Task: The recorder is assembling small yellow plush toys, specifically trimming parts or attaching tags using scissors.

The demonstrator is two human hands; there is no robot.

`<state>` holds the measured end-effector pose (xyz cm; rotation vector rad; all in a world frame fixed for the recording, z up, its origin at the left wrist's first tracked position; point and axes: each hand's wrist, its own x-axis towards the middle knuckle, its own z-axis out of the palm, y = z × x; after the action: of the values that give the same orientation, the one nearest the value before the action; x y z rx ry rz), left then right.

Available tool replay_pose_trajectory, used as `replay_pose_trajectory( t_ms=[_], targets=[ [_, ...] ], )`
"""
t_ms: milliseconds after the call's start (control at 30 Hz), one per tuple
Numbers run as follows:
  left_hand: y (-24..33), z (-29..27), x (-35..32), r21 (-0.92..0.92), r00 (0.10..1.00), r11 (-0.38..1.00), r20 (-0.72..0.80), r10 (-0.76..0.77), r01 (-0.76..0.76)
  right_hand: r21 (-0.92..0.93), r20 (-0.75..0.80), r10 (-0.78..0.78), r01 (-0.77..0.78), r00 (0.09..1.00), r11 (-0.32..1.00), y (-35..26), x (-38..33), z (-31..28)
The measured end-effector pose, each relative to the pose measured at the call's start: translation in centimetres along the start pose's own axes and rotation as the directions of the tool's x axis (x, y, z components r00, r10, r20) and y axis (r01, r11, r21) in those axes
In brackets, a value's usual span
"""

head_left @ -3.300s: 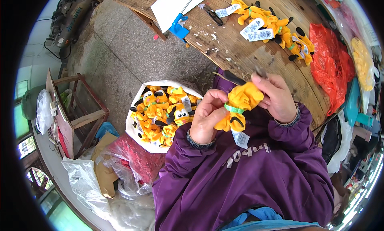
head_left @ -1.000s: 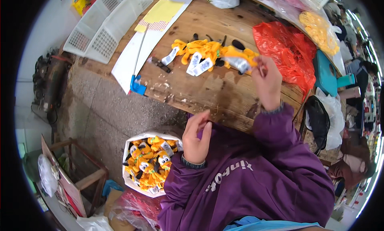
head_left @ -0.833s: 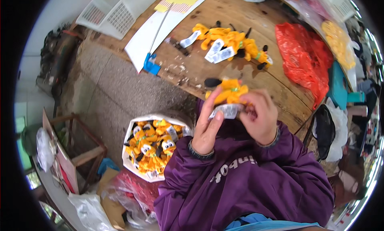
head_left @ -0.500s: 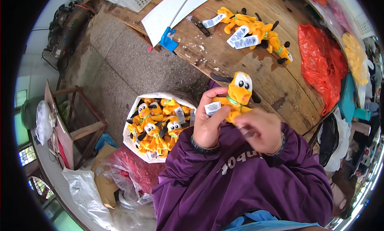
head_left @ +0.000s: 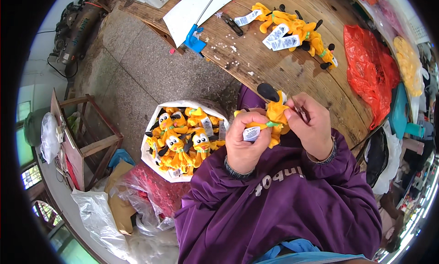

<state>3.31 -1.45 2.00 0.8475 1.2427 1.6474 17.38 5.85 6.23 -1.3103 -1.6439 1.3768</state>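
A small yellow plush dog (head_left: pixel 275 112) with black ears and a green collar is held in front of my chest, its face turned away to the right. My left hand (head_left: pixel 248 142) is closed round its body, with a white label (head_left: pixel 251 134) sticking out by the thumb. Against the head, my right hand (head_left: pixel 312 124) is closed, thumb and fingers pinching there. Between those fingers shows a thin dark, metal-looking thing (head_left: pixel 300 110), too small to name. More plush dogs (head_left: pixel 297 35) with white tags lie in a row on the wooden table (head_left: pixel 315 92).
A white sack (head_left: pixel 153 165) full of the same plush dogs stands to my left. On the table are a blue-ended rod (head_left: pixel 195 44), a dark cutter-like tool (head_left: pixel 232 25), white bits and a red plastic bag (head_left: pixel 368 74). A wooden frame (head_left: pixel 98 147) stands far left.
The plush dog has turned from facing me to facing right. My right hand has risen from its lower body to its head, and my left hand has shifted slightly right and down.
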Motion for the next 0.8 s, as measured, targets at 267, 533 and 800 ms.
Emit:
replay_pose_trajectory(
  t_ms=[267,533,800],
  targets=[
    [-0.5,-0.2,-0.4,-0.085,1.000,0.996,0.006,0.017,-0.017,0.223,0.049,0.217,-0.222,0.975,0.949,-1.6,0.3,-0.2],
    [0.5,-0.3,0.2,-0.264,0.974,0.937,0.065,-0.218,0.227,0.151,0.110,0.154,-0.170,0.982,0.974,-1.3,0.8,-0.4],
    [-0.8,-0.3,-0.9,-0.081,0.996,0.994,-0.046,0.070,-0.074,0.319,0.105,0.229,-0.251,0.968,0.914,-2.0,0.5,-0.1]
  ],
)
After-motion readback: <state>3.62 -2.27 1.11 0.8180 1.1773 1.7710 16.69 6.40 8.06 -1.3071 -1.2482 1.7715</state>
